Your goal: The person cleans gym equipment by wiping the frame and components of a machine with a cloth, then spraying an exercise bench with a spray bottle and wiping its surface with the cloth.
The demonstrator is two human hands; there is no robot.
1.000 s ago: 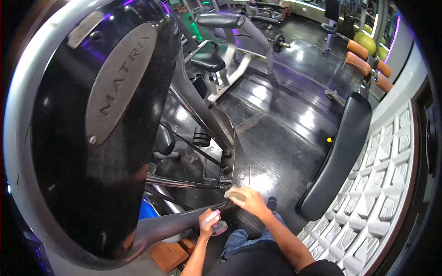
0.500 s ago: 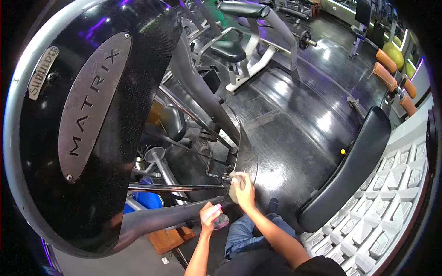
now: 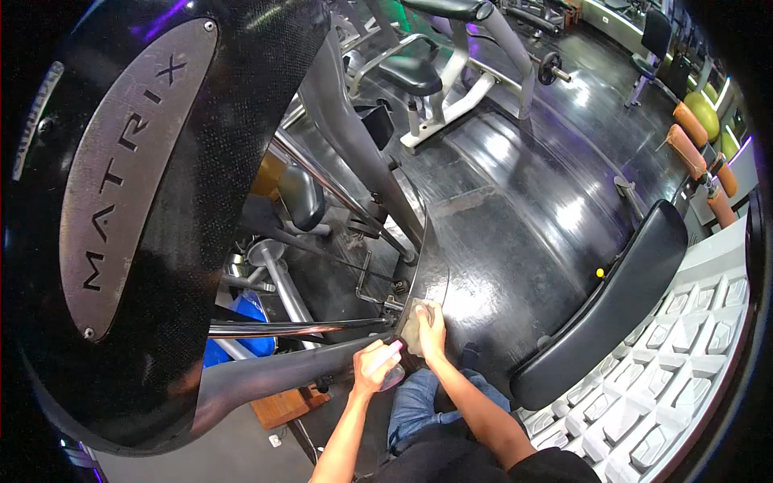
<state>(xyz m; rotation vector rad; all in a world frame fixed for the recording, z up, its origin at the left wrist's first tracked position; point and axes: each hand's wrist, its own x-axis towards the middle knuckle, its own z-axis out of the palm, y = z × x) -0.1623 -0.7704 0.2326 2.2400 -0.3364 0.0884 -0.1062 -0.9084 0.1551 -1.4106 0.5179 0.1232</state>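
Note:
My left hand [image 3: 374, 366] is closed round a spray bottle [image 3: 393, 377] with a pink nozzle, just beside the lower grey frame tube. In my right hand [image 3: 432, 328] is a pale cloth [image 3: 412, 328], pressed against the edge of the machine's dark curved panel [image 3: 432, 262]. Both hands are close together, the bottle slightly below and left of the cloth. The large black machine cover [image 3: 201, 177] with a MATRIX plate [image 3: 133, 173] fills the left side. Chrome rods [image 3: 298, 328] run from it toward my right hand.
A long black padded bench [image 3: 604, 314] stands at the right, beside a white textured wall panel [image 3: 684, 354]. Orange roller pads [image 3: 688, 149] are behind it. Another seated machine [image 3: 411, 74] is at the back. A wooden block [image 3: 283, 408] lies at lower left.
The camera view has shifted, so the cover sits further left. My right hand has lowered the cloth from above the panel's end onto its edge. The bottle remains in my left hand.

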